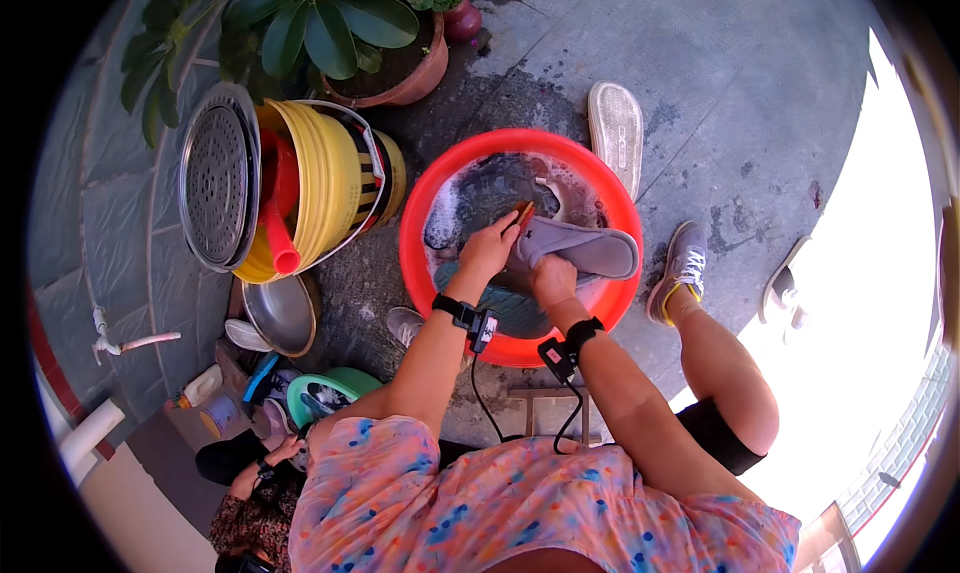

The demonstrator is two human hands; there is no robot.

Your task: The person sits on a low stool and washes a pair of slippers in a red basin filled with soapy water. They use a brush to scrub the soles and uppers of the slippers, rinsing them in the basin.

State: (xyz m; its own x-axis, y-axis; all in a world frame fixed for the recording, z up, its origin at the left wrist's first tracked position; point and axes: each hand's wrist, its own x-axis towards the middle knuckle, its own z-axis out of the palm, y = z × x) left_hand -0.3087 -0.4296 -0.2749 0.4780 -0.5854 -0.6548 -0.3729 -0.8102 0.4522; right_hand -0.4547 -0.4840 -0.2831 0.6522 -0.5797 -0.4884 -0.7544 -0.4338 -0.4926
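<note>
My left hand [486, 249] grips a scrubbing brush [526, 211], its orange-brown edge showing past my fingers against the toe end of a grey fabric slipper [600, 252]. The slipper is held by my right hand [555, 279], which is closed on its near side. Its open heel end points right, over the basin's rim. Below both hands stands a round red plastic basin [421, 314] with dark, foamy water. In the water lie a pale strap-like piece [553, 194] and a teal ridged surface [510, 312], partly hidden by my arms.
A pale-soled shoe [616, 134] lies sole up beyond the basin. At left are a yellow bucket [326, 175], a perforated metal lid [217, 179], a metal bowl [281, 314] and a wall tap [109, 344]. Another person [255, 509] works by a green basin [352, 381]. A potted plant [420, 70] stands behind.
</note>
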